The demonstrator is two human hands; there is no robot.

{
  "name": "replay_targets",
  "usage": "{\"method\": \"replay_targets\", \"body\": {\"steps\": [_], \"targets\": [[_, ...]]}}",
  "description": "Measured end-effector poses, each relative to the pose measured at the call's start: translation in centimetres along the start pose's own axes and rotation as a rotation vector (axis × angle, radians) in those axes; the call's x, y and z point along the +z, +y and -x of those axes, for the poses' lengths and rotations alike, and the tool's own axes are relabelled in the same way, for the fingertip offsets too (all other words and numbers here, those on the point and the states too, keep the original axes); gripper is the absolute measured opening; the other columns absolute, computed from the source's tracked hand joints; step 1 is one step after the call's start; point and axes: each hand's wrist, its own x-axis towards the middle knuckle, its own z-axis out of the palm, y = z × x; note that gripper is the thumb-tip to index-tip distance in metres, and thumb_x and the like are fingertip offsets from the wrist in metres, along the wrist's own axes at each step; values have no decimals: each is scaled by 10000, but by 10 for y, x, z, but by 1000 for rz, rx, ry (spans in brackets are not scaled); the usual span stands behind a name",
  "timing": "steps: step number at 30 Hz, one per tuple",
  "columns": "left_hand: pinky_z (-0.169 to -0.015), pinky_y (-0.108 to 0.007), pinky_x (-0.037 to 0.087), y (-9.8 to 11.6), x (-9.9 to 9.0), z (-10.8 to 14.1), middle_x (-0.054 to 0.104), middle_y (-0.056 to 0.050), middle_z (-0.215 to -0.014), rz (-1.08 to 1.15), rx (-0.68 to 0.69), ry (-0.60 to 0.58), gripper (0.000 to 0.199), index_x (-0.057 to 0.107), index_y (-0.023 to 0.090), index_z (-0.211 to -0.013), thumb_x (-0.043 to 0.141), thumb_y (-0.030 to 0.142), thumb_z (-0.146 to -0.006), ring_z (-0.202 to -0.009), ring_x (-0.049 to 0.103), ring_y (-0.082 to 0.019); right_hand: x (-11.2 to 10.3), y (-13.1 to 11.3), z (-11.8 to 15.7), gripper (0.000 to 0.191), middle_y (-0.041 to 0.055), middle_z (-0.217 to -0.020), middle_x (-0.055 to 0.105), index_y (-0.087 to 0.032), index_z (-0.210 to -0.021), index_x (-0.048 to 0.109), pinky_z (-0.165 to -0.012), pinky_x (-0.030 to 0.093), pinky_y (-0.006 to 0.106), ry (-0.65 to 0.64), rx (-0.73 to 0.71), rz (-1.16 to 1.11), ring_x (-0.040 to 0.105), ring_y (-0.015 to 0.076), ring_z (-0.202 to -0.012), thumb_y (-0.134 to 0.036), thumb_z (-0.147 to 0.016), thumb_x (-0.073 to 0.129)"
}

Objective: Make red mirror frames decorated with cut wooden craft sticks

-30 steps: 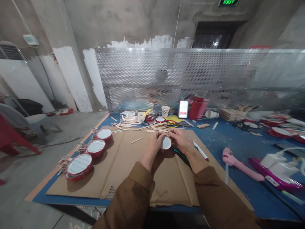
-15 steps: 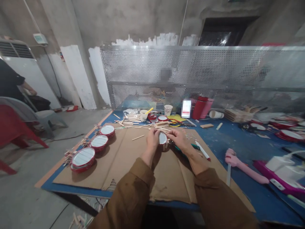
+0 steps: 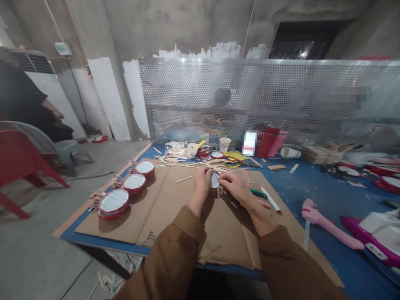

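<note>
Between my hands is a small round red-rimmed piece [image 3: 215,180] with a white face, held just above the cardboard. My left hand [image 3: 202,182] grips its left edge, fingers closed. At its right edge, my right hand [image 3: 233,185] is pinched, with the fingertips against the piece; anything smaller in that pinch is too small to make out. Beneath my right hand lies a tool with a green handle [image 3: 258,193], partly covered. A white marker [image 3: 270,200] with a red end rests just to the right.
Three larger red-rimmed round pieces [image 3: 114,201] with sticks line the left of the cardboard [image 3: 168,208]. Wooden sticks [image 3: 171,158], a paper cup [image 3: 224,144] and a lit phone [image 3: 249,143] are behind. A pink glue gun [image 3: 331,227] and purple power strip [image 3: 368,243] lie right.
The whole view has shifted a little to the left, so everything sits further right. My fingers now cover more of the small round piece. A person at the far left shows more fully.
</note>
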Motion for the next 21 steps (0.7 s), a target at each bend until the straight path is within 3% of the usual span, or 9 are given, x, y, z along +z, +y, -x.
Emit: {"method": "replay_targets", "body": {"steps": [4,9,14,21], "targets": [[-618,-226,357,5,-6,1,587,7,-697,-61,82,-31,110,570,189,-725,508,203,-815,-641,486,-125,8,-3,2,172,-26,-587,569,-192,-768,592,-462,387,231,-11,15,-121,487,107,-463,-349,-712,553],[-604,-222,342,2,-10,-3,549,22,-659,-102,158,-74,125,548,195,-709,505,218,-824,-614,458,-119,15,-7,3,412,-24,-674,555,-202,-1083,609,-426,335,231,-62,30,-225,420,89,-438,-342,-703,535],[-581,-211,320,3,-15,-4,524,30,-636,-79,189,-67,117,531,195,-678,526,194,-795,-608,432,-113,17,-11,4,535,-61,-600,443,-187,-1230,560,-411,264,219,-72,20,-332,344,73,-423,-342,-718,543],[-621,-218,366,9,-13,-1,573,11,-707,-5,125,-39,96,550,191,-715,510,183,-802,-656,486,-124,17,-6,3,494,-65,-564,435,-177,-1173,612,-400,220,213,-62,-6,-292,284,63,-403,-363,-724,525]]}}
